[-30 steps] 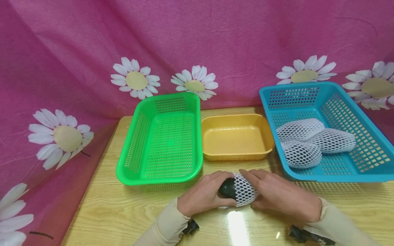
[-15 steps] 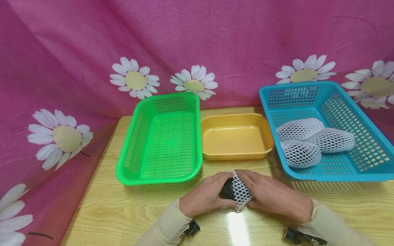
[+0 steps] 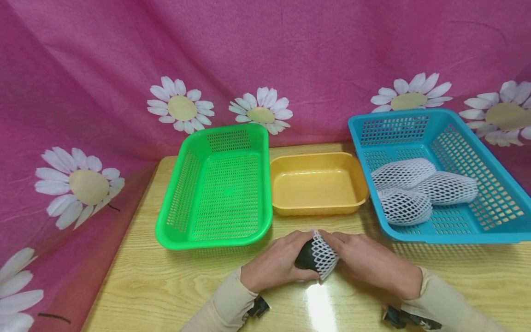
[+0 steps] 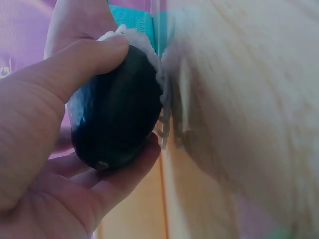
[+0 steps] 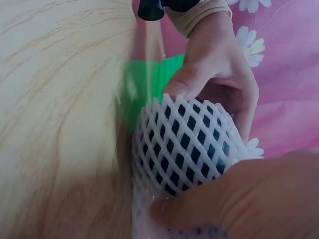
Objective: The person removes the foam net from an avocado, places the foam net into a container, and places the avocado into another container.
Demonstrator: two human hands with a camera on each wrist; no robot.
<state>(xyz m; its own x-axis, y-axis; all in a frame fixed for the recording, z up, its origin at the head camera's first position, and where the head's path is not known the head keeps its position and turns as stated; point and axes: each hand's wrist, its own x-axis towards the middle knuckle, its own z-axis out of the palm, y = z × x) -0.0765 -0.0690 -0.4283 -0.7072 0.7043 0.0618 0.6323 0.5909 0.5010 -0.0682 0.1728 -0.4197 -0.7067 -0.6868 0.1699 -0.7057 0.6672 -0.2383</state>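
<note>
Low over the table in the head view, my left hand (image 3: 274, 262) grips a dark green avocado (image 3: 306, 257) by its left part. In the left wrist view, the thumb lies over the avocado (image 4: 117, 112) and fingers curve beneath it, its end bare. A white foam net sleeve (image 3: 325, 256) covers the avocado's right part. My right hand (image 3: 369, 262) holds the sleeve's right side; its thumb presses on the netting (image 5: 184, 139) in the right wrist view. There the left thumb touches the sleeve's far rim. The right fingers' undersides are hidden.
A green basket (image 3: 265, 221) stands at the left and a yellow tray (image 3: 319, 211) at the middle back. Several net-wrapped items, at least three, lie in the blue basket (image 3: 464, 237) at the right. A flowered pink cloth (image 3: 323, 69) hangs behind the wooden table (image 3: 137, 276).
My right hand has shifted slightly left toward the avocado, then eased its grip position on the sleeve. The sleeve's rim sits a little further left. My left hand has barely moved.
</note>
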